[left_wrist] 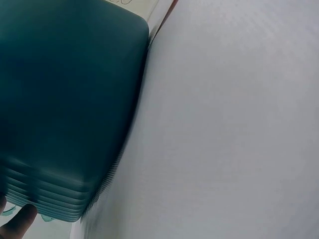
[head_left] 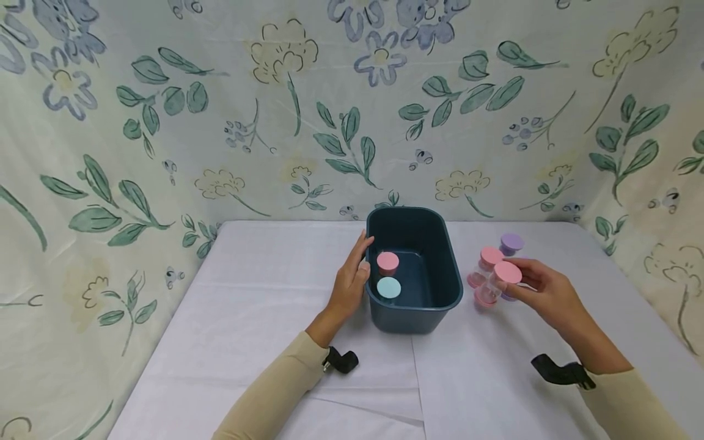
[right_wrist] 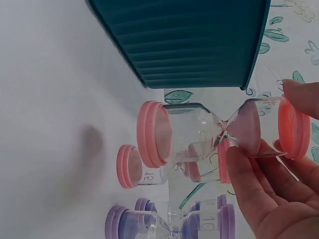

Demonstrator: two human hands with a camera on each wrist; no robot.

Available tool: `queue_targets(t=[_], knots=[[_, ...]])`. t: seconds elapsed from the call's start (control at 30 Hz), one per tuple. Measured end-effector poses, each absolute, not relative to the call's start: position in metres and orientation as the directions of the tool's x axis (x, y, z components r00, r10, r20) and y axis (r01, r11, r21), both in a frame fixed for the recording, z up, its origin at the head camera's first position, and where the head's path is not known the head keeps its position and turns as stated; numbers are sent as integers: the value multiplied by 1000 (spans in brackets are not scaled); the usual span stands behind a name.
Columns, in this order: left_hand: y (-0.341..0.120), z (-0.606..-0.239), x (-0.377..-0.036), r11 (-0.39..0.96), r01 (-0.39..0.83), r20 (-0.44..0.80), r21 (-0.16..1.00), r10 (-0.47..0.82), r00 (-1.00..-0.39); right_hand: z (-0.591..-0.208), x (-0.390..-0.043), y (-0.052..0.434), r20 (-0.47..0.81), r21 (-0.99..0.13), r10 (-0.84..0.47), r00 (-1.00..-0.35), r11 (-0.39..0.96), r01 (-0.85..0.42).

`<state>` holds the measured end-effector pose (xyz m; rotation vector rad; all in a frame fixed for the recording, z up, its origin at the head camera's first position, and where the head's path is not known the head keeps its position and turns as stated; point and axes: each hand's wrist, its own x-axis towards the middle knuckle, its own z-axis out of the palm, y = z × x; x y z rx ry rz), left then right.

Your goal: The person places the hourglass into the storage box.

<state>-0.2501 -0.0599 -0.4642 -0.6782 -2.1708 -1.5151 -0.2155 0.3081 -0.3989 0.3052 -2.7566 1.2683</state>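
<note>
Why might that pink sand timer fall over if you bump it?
The pink sand timer is tall with a pinched, narrow waist, so it probably tips easily. Its round caps suggest it would roll once on its side. The clear bulbs look thin, so likely fragile. The right hand grips it near the top cap.

Right hand point(right_wrist: 271, 199) pinches the top end of a pink hourglass point(right_wrist: 219, 134), thumb and fingers around its cap and upper bulb. Pink sand sits in the held end. Teal bin point(right_wrist: 189, 45) stands just beyond it. A second pink hourglass point(right_wrist: 149, 172) and a purple hourglass point(right_wrist: 169, 224) stand close beside the held one.
</note>
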Motion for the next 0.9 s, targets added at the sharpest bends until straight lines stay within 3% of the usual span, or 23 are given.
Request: queue_targets(t=[0.23, 0.47, 0.9], knots=[[-59, -466, -248, 312, 584, 567, 749, 152, -809, -392, -213, 305, 185, -755, -136, -973, 614, -229], [-57, -429, -227, 276, 574, 556, 771, 147, -818, -381, -215, 304, 158, -788, -114, -981, 584, -194], [-58, -467, -255, 284, 627, 618, 726, 132, -775, -366, -215, 297, 182, -812, -109, -977, 544, -212]])
